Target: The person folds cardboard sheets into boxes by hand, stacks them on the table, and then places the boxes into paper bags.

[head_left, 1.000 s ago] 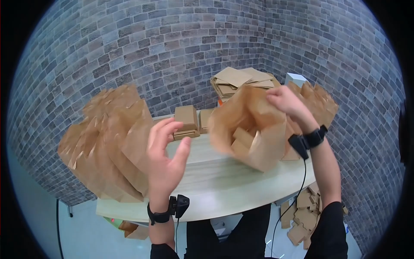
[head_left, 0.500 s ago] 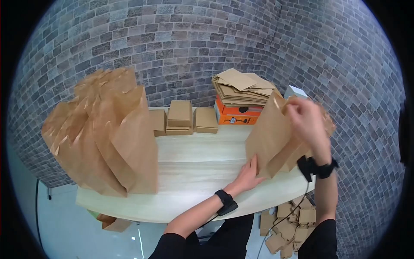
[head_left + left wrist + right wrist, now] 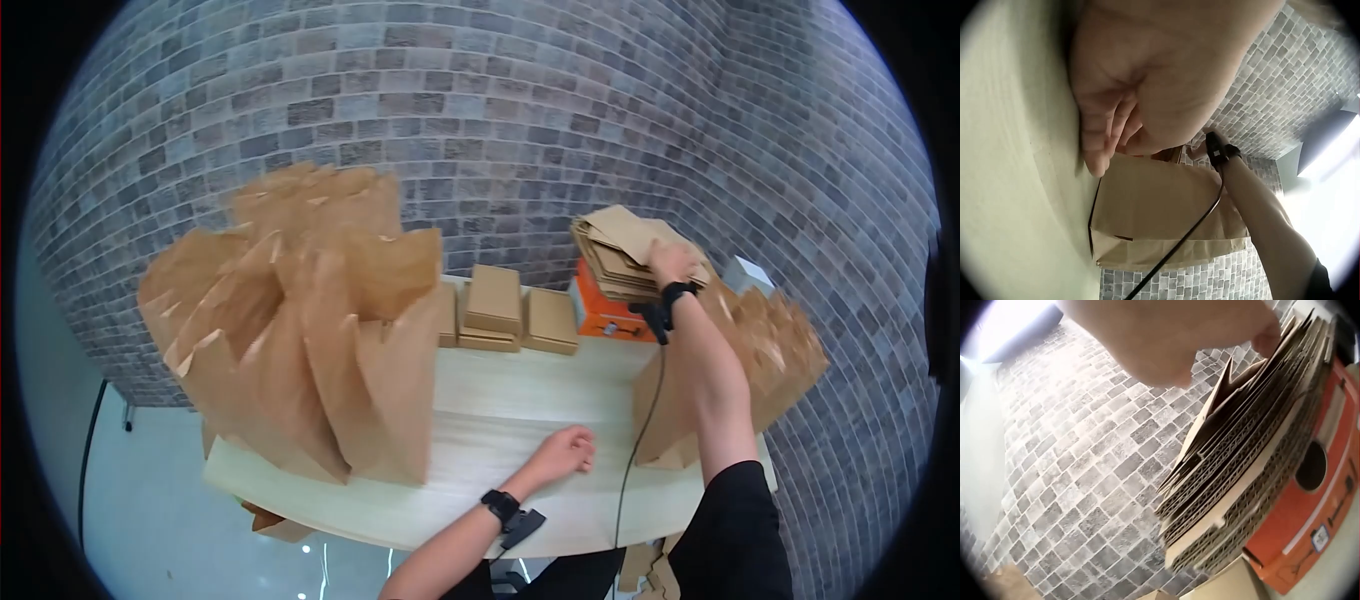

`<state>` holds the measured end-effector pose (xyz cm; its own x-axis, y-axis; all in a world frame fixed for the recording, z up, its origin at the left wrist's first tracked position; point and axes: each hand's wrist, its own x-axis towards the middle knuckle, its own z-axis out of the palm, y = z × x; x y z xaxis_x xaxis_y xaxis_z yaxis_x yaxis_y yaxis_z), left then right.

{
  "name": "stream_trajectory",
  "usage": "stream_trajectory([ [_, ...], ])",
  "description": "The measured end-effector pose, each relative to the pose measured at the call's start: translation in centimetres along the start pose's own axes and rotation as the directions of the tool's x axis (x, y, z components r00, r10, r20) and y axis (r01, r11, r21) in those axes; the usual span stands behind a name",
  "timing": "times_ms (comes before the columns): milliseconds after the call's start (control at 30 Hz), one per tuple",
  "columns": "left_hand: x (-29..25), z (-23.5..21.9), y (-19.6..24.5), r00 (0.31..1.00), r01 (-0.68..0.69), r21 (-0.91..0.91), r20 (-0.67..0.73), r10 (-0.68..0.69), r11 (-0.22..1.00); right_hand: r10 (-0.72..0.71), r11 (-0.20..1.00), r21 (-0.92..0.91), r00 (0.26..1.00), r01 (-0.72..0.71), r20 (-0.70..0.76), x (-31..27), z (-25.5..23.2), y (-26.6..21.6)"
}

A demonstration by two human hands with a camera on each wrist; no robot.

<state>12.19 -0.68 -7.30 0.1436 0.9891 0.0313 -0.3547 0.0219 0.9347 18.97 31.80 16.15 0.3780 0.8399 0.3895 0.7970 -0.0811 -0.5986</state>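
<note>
My right hand (image 3: 672, 262) reaches over a stack of flattened cardboard boxes (image 3: 615, 270) on top of an orange box (image 3: 605, 312). In the right wrist view, its fingertips are right at the upper sheets (image 3: 1250, 375), one of which stands folded up, and the thumb is apart from them. My left hand (image 3: 562, 455) rests on the table (image 3: 500, 400) with loosely curled fingers and nothing in them. To its right stands a brown paper bag (image 3: 655, 425), partly hidden behind my right forearm; in the left wrist view, the bag (image 3: 1154, 200) shows beyond the fingers.
A cluster of tall open paper bags (image 3: 385, 400) fills the table's left side. Small closed cardboard boxes (image 3: 494, 300) stand along the back. More bags (image 3: 775, 350) and a white box (image 3: 747, 273) are at right. A cable (image 3: 640, 440) hangs from my right wrist.
The moving paper bag was set down among those at right, the left hand against its base. Since then my right hand has moved to the cardboard stack, and the left has come away from the bag.
</note>
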Motion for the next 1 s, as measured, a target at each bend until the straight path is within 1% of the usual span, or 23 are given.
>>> stream_trajectory([
  [33, -0.1, 0.5, 0.7, 0.999, 0.038, 0.034, -0.021, -0.037, 0.999, -0.011, 0.996, -0.085, 0.999, 0.008, -0.031, 0.9, 0.7, 0.0],
  [67, -0.2, 0.8, 1.1, 0.996, 0.079, 0.061, -0.038, -0.077, 0.995, -0.076, 0.989, -0.123, 0.995, 0.084, 0.067, 0.5, -0.6, -0.4],
  [100, -0.2, 0.8, 1.4, 0.996, 0.076, 0.049, -0.045, -0.073, 0.996, -0.093, 0.990, -0.098, 0.990, 0.104, 0.108, 1.4, 0.0, -0.1],
  [167, -0.2, 0.8, 1.6, 0.998, 0.063, 0.203, -0.014, -0.062, 0.977, -0.112, 0.989, -0.083, 0.982, 0.126, 0.152, 3.7, 2.1, 1.1],
  [233, -0.2, 0.5, 1.3, 0.998, 0.059, 0.208, -0.012, -0.058, 0.976, -0.123, 0.984, 0.149, 0.971, 0.093, 0.204, 5.4, 4.4, 2.3],
  [267, 0.0, 0.4, 1.2, 0.999, 0.051, 0.226, -0.006, -0.051, 0.973, -0.121, 0.985, 0.144, 0.972, 0.093, 0.202, 6.6, 5.3, 2.5],
  [300, 0.1, 0.4, 1.1, 0.999, 0.051, 0.225, 0.002, -0.052, 0.973, -0.283, 0.958, 0.006, 0.938, 0.288, 0.200, 7.9, 6.0, 2.7],
  [333, 0.2, 0.3, 1.1, 0.998, 0.055, 0.189, -0.008, -0.054, 0.981, -0.430, 0.877, -0.131, 0.875, 0.463, 0.221, 8.6, 6.0, 3.1],
  [367, 0.2, 0.2, 1.0, 0.998, 0.061, 0.151, -0.020, -0.058, 0.987, -0.305, 0.950, 0.103, 0.945, 0.294, 0.121, 4.5, 2.4, 0.7],
  [433, 0.4, -0.7, 2.0, 0.994, -0.013, 0.330, -0.101, 0.049, 0.944, -0.338, 0.860, 0.360, 0.932, 0.362, -0.130, -1.1, -2.7, -2.7],
  [467, 0.2, -1.1, 3.1, 0.977, -0.050, 0.274, -0.187, 0.105, 0.960, -0.518, 0.754, 0.266, 0.792, 0.601, -0.323, -3.4, -4.2, -3.2],
  [500, -0.3, -1.3, 5.1, 0.949, -0.094, 0.219, -0.276, 0.154, 0.971, -0.661, 0.601, 0.125, 0.579, 0.789, -0.478, -6.0, -5.9, -3.7],
  [533, -1.3, -1.1, 6.9, 0.934, -0.178, -0.024, -0.320, 0.161, 0.984, -0.743, 0.434, 0.047, 0.387, 0.900, -0.546, -9.3, -7.5, -3.6],
  [567, -3.4, -0.4, 9.7, 0.919, -0.258, -0.255, -0.362, 0.155, 0.932, -0.856, 0.271, 0.007, 0.245, 0.962, -0.456, -13.8, -10.4, -3.0],
  [600, -4.8, -0.1, 11.0, 0.922, -0.253, -0.254, -0.354, 0.154, 0.934, -0.904, 0.170, -0.073, 0.126, 0.983, -0.409, -17.4, -11.6, -1.4],
  [633, -6.0, 0.2, 11.9, 0.938, -0.278, -0.473, -0.320, 0.131, 0.836, -0.946, 0.100, -0.182, 0.037, 0.978, -0.321, -20.6, -11.8, 1.0],
  [667, -6.8, 0.5, 12.1, 0.952, -0.281, -0.668, -0.284, 0.112, 0.689, -0.980, -0.016, -0.151, -0.046, 0.988, -0.195, -24.4, -13.4, 3.6],
  [733, -7.8, 1.0, 11.8, 0.955, -0.265, -0.644, -0.280, 0.101, 0.717, -0.964, -0.235, -0.044, -0.238, 0.971, -0.118, -30.0, -15.4, 8.3],
  [800, -8.2, 0.9, 10.1, 0.957, -0.248, -0.616, -0.277, 0.090, 0.747, -0.938, -0.343, 0.029, -0.344, 0.939, 0.031, -32.8, -16.3, 11.7],
  [833, -7.9, 0.2, 7.5, 0.958, -0.207, -0.582, -0.282, 0.043, 0.786, -0.941, -0.335, 0.033, -0.336, 0.942, 0.031, -33.0, -17.0, 12.1],
  [900, -8.9, 0.4, 5.5, 0.947, -0.161, -0.541, -0.320, -0.025, 0.826, -0.928, -0.310, 0.327, -0.359, 0.893, 0.100, -32.6, -19.2, 12.4],
  [967, -10.3, 0.6, 5.4, 0.943, -0.161, -0.549, -0.330, -0.035, 0.820, -0.972, -0.232, 0.291, -0.209, 0.928, -0.109, -31.8, -23.0, 11.8],
  [1000, -10.8, 0.6, 5.3, 0.941, -0.153, -0.569, -0.333, -0.056, 0.808, -0.986, -0.128, 0.202, -0.104, 0.971, -0.128, -30.7, -25.5, 11.7],
])
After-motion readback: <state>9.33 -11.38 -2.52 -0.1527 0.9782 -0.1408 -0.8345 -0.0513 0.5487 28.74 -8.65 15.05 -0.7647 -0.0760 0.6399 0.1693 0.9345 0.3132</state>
